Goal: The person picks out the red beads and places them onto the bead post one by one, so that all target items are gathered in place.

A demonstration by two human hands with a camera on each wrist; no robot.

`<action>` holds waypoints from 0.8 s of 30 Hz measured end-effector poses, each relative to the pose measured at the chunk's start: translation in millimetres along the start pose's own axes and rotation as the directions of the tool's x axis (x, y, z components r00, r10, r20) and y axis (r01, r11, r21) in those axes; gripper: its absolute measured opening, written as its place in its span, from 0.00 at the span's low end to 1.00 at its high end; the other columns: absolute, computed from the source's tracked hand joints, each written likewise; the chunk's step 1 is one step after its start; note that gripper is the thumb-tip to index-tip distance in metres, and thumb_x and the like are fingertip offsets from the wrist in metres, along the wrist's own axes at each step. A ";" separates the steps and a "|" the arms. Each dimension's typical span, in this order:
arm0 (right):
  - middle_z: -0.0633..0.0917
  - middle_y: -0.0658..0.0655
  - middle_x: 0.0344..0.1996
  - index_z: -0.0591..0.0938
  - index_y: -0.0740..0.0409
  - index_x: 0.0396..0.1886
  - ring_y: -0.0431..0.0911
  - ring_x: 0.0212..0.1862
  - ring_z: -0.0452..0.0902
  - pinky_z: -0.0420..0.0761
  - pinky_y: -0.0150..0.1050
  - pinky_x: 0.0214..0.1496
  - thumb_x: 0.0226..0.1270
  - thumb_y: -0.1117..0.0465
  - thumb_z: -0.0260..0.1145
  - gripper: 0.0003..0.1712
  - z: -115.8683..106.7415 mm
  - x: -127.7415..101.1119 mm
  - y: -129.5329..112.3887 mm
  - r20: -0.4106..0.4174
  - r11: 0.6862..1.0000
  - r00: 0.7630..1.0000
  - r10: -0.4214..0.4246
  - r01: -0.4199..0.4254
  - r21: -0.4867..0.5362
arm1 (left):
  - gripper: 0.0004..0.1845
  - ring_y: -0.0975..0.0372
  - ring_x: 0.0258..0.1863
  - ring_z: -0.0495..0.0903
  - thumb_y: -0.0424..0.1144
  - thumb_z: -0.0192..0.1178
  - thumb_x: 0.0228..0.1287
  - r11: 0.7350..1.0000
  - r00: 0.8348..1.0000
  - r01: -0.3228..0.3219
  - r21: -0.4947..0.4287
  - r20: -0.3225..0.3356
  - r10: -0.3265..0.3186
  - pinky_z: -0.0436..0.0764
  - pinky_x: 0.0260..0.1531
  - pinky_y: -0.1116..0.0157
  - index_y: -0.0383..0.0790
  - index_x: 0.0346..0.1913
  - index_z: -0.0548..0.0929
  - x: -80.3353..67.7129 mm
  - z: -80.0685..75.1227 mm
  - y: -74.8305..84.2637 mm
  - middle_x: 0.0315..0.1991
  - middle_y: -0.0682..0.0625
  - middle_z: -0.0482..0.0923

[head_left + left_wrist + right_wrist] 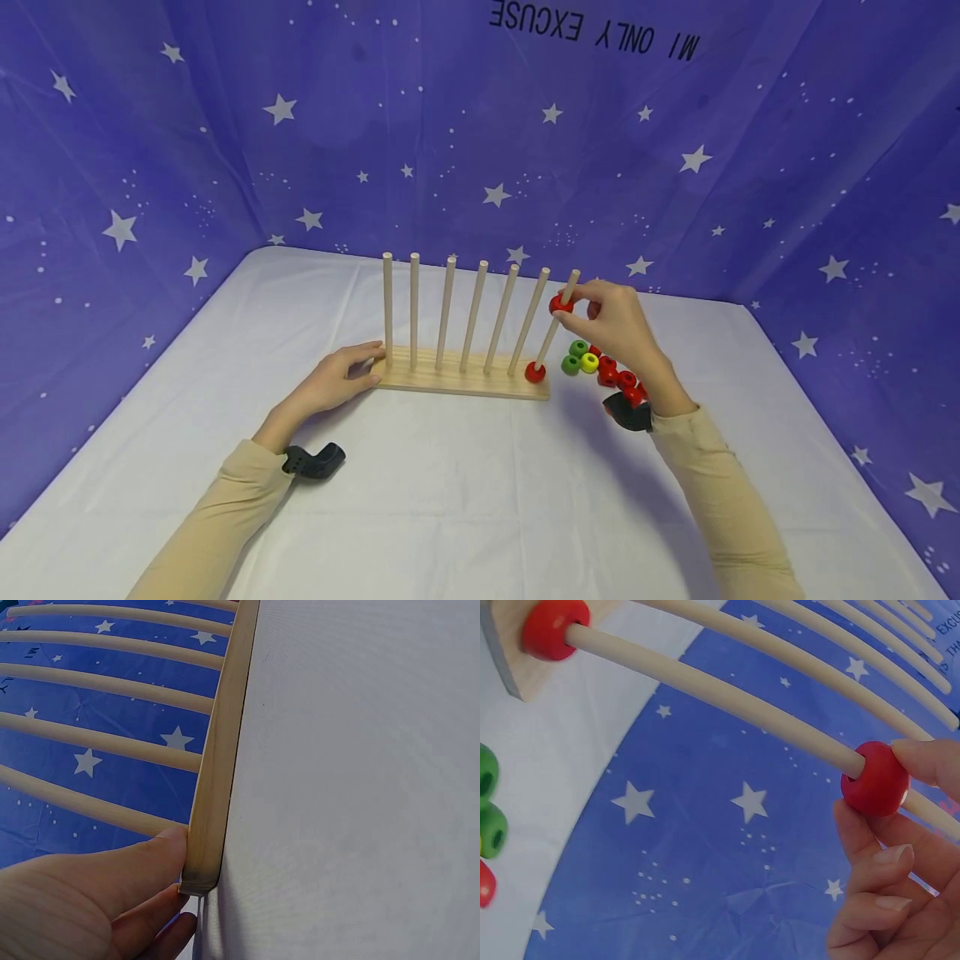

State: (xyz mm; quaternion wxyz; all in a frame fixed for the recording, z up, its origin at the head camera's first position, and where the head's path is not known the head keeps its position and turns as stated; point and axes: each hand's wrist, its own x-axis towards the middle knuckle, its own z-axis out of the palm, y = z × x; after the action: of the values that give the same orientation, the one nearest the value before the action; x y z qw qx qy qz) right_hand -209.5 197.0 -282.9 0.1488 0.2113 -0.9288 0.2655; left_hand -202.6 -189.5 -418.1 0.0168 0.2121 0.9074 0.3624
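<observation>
A wooden peg stand (461, 382) with several upright rods is on the white table. My right hand (618, 325) pinches a red bead (877, 778) between thumb and fingertips; the rightmost rod (720, 697) runs through the bead's hole, and the bead sits near the rod's upper end. Another red bead (535, 372) rests at the foot of that same rod, against the base. At the stand's left end, my left hand (333, 379) grips the base, thumb at the leftmost rod's foot and fingers around the end, as the left wrist view shows.
Right of the stand lie loose beads: green beads (572, 364), a yellow bead (590, 362) and several red beads (609, 377), partly hidden behind the right wrist's black camera mount (628, 412). A purple star-patterned cloth (450, 150) hangs behind the table (450, 500).
</observation>
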 end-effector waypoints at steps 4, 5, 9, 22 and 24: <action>0.73 0.51 0.17 0.85 0.51 0.36 0.44 0.18 0.61 0.57 0.31 0.16 0.57 0.55 0.67 0.09 7.4 -3.2 4.4 0.003 1.000 1.000 -0.005 0.005 0.014 | 0.25 0.43 0.68 0.60 0.37 0.56 0.63 1.000 1.000 0.002 0.003 0.000 -0.002 0.61 0.67 0.46 0.33 0.62 0.70 0.2 0.8 -0.6 0.67 0.37 0.63; 0.74 0.51 0.18 0.85 0.51 0.36 0.44 0.18 0.61 0.58 0.31 0.16 0.57 0.55 0.67 0.09 9.1 -3.8 5.2 0.004 1.000 1.000 -0.005 0.005 0.017 | 0.25 0.43 0.68 0.60 0.37 0.56 0.63 1.000 1.000 0.003 0.003 0.000 -0.003 0.61 0.67 0.46 0.33 0.62 0.70 0.2 0.9 -0.4 0.67 0.37 0.63; 0.75 0.51 0.17 0.85 0.51 0.35 0.43 0.17 0.61 0.57 0.30 0.15 0.56 0.55 0.68 0.09 14.6 -5.6 7.5 0.002 1.000 1.000 -0.004 0.004 0.020 | 0.24 0.42 0.68 0.60 0.36 0.56 0.63 1.000 1.000 0.003 0.004 -0.004 -0.003 0.62 0.67 0.46 0.33 0.62 0.70 0.0 0.7 0.9 0.67 0.37 0.63; 0.84 0.52 0.29 0.85 0.51 0.31 0.42 0.18 0.64 0.62 0.30 0.17 0.55 0.56 0.68 0.06 33.1 -12.2 15.6 0.053 0.999 0.998 0.035 -0.036 0.026 | 0.24 0.43 0.68 0.60 0.36 0.56 0.63 1.000 1.000 0.002 -0.001 -0.005 -0.002 0.62 0.66 0.46 0.33 0.62 0.71 -0.9 0.0 1.3 0.67 0.38 0.63; 0.85 0.52 0.32 0.85 0.50 0.30 0.41 0.18 0.65 0.64 0.30 0.17 0.55 0.56 0.68 0.05 36.6 -13.5 18.1 0.073 0.998 0.996 0.044 -0.046 0.037 | 0.24 0.43 0.67 0.61 0.36 0.56 0.63 1.000 1.000 0.001 -0.003 -0.006 -0.001 0.62 0.66 0.46 0.33 0.62 0.70 -0.6 0.1 1.3 0.67 0.37 0.63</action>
State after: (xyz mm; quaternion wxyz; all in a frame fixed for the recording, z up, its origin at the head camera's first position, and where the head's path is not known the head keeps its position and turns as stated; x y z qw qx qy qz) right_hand -212.3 194.9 -325.8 0.1049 0.2026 -0.9328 0.2790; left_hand -201.6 -188.8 -417.3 0.0146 0.2108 0.9069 0.3645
